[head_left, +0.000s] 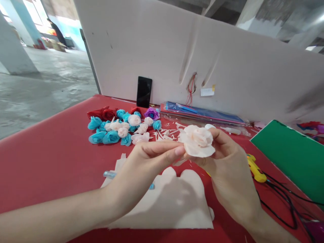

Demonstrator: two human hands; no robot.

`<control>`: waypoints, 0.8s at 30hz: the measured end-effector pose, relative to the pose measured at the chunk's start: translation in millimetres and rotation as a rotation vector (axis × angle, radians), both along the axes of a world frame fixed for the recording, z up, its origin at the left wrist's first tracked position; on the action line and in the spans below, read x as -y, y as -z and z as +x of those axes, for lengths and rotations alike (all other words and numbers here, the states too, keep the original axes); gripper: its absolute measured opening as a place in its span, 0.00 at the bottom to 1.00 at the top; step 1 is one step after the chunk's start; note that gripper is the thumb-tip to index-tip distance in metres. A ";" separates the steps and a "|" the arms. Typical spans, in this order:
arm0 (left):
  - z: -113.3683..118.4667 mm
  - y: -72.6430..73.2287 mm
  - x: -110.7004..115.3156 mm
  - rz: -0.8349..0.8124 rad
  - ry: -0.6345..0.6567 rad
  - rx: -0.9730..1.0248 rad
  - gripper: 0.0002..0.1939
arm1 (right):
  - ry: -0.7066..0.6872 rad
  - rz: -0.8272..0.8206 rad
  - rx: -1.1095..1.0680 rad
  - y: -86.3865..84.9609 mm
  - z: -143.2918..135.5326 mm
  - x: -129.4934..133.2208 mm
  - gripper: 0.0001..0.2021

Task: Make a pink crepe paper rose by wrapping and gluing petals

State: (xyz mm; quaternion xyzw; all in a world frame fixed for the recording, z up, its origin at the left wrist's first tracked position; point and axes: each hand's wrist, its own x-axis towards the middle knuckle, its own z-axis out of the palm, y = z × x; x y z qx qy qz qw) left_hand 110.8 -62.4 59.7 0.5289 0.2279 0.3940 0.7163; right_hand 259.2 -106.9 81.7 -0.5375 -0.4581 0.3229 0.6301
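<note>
- A first-person view looks down on a red-covered table, where two bare hands hold one cream paper flower up in front of the wearer.
- The left hand comes in from the lower left. Its thumb and index finger are pressed together on the flower's lower left edge; the light pinch probably keeps the thin petals from creasing.
- The right hand curls around the flower's right side and underside, fingers closed on it. Some fingertips are hidden behind the petals. This grip seems to steady the base, leaving the open bloom facing up and toward the viewer.
- Below the hands lies a cream paper sheet with a scalloped far edge, flat on the table and within easy reach. A small pale-blue object rests on it at the left, too unclear to name.
- Beyond the hands, a cluster of paper flowers in red, blue, cream and purple sits left of centre, perhaps grouped there to stay clear of the working spot. Cream paper scraps lie just beside it.
- A dark-screened phone leans upright against a pale panel, apparently for support.
- At right are a yellow glue gun, near the right hand, and a tilted green board.
</note>
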 end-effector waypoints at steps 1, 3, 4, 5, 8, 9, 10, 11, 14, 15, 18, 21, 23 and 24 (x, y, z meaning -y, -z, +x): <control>-0.3 -0.5 -0.1 0.011 -0.003 -0.006 0.16 | -0.001 -0.003 0.008 -1.1 0.9 -0.2 0.17; -0.9 -2.1 -0.6 0.038 -0.006 -0.016 0.15 | -0.003 -0.031 0.022 -3.1 3.1 -0.3 0.19; -1.1 -3.0 -0.9 0.045 -0.002 -0.020 0.15 | -0.013 -0.058 0.027 -4.1 4.4 -0.4 0.20; -1.4 -3.9 -1.4 0.051 0.009 -0.024 0.15 | -0.027 -0.090 0.033 -5.0 5.7 -0.5 0.20; -2.2 -4.2 -3.2 0.074 0.038 -0.052 0.15 | -0.076 -0.176 0.047 -7.0 9.2 -1.8 0.22; -2.5 -3.4 -3.9 0.082 0.043 -0.062 0.15 | -0.098 -0.193 0.052 -7.4 10.1 -2.5 0.23; -2.8 -2.3 -4.4 0.089 0.042 -0.069 0.15 | -0.118 -0.205 0.055 -7.6 10.8 -3.2 0.24; -3.0 -1.1 -4.9 0.097 0.045 -0.073 0.16 | -0.134 -0.210 0.054 -7.6 11.3 -3.8 0.25; -3.1 1.5 -5.4 0.113 0.040 -0.080 0.16 | -0.156 -0.211 0.060 -7.1 12.0 -4.7 0.28; -2.9 1.6 -5.4 0.121 0.031 -0.085 0.16 | -0.156 -0.211 0.057 -6.8 11.9 -4.7 0.28; -1.3 -0.8 -5.1 0.157 0.000 -0.087 0.17 | -0.179 -0.209 0.051 -5.5 10.7 -4.5 0.22; 1.5 -3.7 -5.6 0.160 -0.026 -0.069 0.18 | -0.178 -0.171 0.057 -3.5 8.3 -4.6 0.15; 3.2 -3.6 -6.2 0.133 -0.044 -0.055 0.15 | -0.158 -0.158 0.050 -1.8 6.3 -4.7 0.13; 3.8 -2.9 -6.5 0.116 -0.054 -0.053 0.13 | -0.151 -0.158 0.049 -0.8 5.3 -4.8 0.12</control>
